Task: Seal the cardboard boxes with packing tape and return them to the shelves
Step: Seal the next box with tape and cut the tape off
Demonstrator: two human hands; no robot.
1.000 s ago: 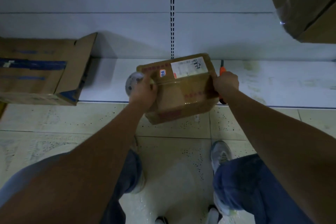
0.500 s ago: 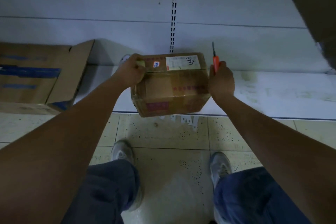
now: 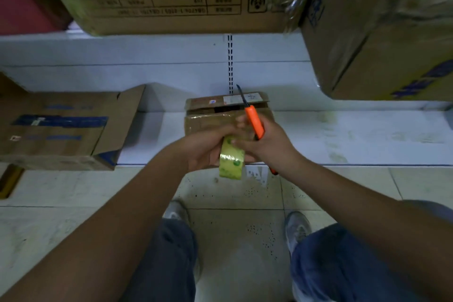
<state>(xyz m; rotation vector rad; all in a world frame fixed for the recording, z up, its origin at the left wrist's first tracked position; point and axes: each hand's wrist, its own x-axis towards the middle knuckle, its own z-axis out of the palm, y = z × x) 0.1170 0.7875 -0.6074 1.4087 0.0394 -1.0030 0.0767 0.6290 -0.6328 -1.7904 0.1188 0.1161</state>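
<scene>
Sealing isn't finished: small box (image 3: 228, 115) sits on the shelf (image 3: 343, 135), top flap gaping. Your left hand (image 3: 206, 148) grips the tape roll (image 3: 231, 159); your right hand (image 3: 266, 144) grips the orange knife (image 3: 255, 121).

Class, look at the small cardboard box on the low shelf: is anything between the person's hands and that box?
Yes. The tape roll in the left hand and the orange knife in the right hand sit in front of the small box; neither hand is free.

Left hand (image 3: 206, 147): arm extended forward, fingers curled around a yellowish translucent roll of packing tape (image 3: 231, 160). Right hand (image 3: 267, 144): arm extended, gripping an orange-handled utility knife (image 3: 255, 122), fingertips touching the roll.
</scene>
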